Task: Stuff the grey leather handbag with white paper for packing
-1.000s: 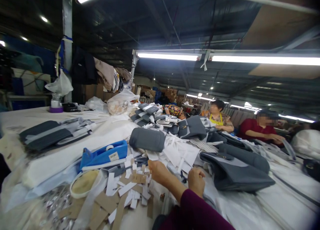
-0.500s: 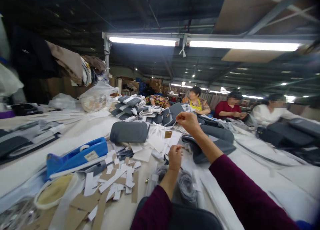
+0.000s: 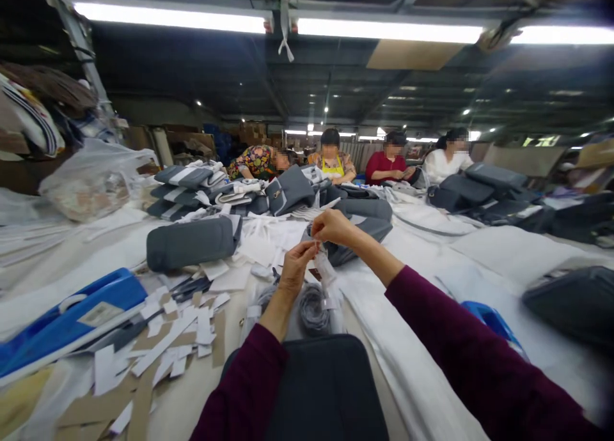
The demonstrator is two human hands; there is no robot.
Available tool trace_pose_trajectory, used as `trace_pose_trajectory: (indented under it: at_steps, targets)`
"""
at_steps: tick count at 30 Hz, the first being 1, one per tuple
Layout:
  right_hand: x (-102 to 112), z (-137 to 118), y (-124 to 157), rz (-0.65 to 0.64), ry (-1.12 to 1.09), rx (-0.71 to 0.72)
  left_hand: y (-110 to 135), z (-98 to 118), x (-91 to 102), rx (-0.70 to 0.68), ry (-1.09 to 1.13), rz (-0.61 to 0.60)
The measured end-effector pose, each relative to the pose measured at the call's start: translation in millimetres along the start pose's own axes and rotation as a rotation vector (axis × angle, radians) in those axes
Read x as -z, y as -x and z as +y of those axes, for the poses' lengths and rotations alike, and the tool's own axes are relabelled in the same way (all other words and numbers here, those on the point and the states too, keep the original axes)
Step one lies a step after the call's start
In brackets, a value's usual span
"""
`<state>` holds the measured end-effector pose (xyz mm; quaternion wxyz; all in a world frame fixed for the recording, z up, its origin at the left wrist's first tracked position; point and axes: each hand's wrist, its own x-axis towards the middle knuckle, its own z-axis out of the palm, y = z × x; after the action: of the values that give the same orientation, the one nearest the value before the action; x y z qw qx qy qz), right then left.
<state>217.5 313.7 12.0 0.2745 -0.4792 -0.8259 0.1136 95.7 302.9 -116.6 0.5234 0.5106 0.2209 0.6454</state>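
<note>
My left hand (image 3: pixel 293 266) and my right hand (image 3: pixel 334 227) meet in front of me, each in a pinch with the fingertips almost touching. Whatever sits between the fingertips is too small to make out. Just below them hangs or lies a clear plastic wrap (image 3: pixel 326 267); I cannot tell whether a hand touches it. Grey coiled straps (image 3: pixel 314 308) in plastic lie under my wrists. Closest to me is a dark grey bag (image 3: pixel 330 386), flat on the table, partly covered by my left sleeve. Behind my right hand sits a folded grey bag (image 3: pixel 362 220).
White and brown card strips (image 3: pixel 192 335) are scattered at left, beside a blue plastic tool (image 3: pixel 81 316). Grey bags (image 3: pixel 182 192) are stacked at the back, with another grey bag (image 3: pixel 192 243) before them. Several people sit across the table. A blue object (image 3: pixel 492 319) lies at right.
My hands have come together, my right hand lowering toward my left. The view has turned to the right and tilted down, showing more of the near bag and the table's right side.
</note>
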Motion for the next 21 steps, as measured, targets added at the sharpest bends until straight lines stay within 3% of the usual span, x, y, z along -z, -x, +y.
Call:
trace_pose_trajectory:
  at_steps: [4, 7, 9, 14, 18, 21]
  targets:
    - [-22, 11, 0, -0.059, -0.252, -0.026, -1, -3, 4.5, -0.006, -0.084, 0.015]
    - [-28, 26, 3, -0.017, -0.52, -0.098, -2, -3, 7.1, -0.05, -0.158, 0.056]
    - [-31, 36, 9, -0.038, -0.586, -0.142, -2, -1, 6.9, -0.07, -0.156, 0.094]
    - [-52, 35, 36, -0.167, -0.27, -0.148, -2, 3, 4.8, -0.057, -0.116, 0.167]
    - [-76, 12, 53, -0.102, 0.029, -0.187, -3, 5, 7.1, -0.081, -0.074, 0.189]
    - [-88, 4, 57, -0.058, 0.047, -0.228, -4, 8, 11.2, -0.087, -0.003, 0.188]
